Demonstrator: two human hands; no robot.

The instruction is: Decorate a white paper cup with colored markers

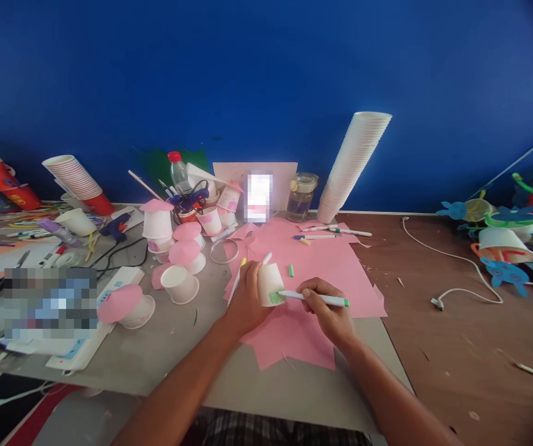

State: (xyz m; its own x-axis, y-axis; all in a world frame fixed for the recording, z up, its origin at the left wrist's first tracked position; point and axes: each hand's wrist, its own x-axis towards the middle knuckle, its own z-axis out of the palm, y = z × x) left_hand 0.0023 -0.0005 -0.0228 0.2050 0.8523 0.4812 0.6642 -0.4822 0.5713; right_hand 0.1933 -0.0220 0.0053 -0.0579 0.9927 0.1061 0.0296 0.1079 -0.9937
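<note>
In the head view, the white paper cup [268, 276] sits at the centre of the frame, just below mid-height, over a sheet of pink paper [331, 263]. The left hand [246, 290] is closed around the cup's left side, with its fingers partly hidden behind it, so the exact grip there cannot be told. The right hand [326, 303] pinches a white marker [313, 298] between thumb and fingers, with the rest of the hand curled in.

The marker's long axis runs almost level across the frame, dropping slightly to the right; its green end points right and its tip points left, at the cup. The tip appears to touch the right edge of a green patch [276, 297] low on the cup's wall. So the cup lies directly left of the right hand, spanned by the marker, while the left hand is the nearer one and bears it.

A loose green cap [291, 270] lies on the paper between and above the two hands. More pens [353, 231] lie along the paper's upper edge. Left of centre, cups topped with pink discs [185, 253] stand on the grey surface [155, 353].
</note>
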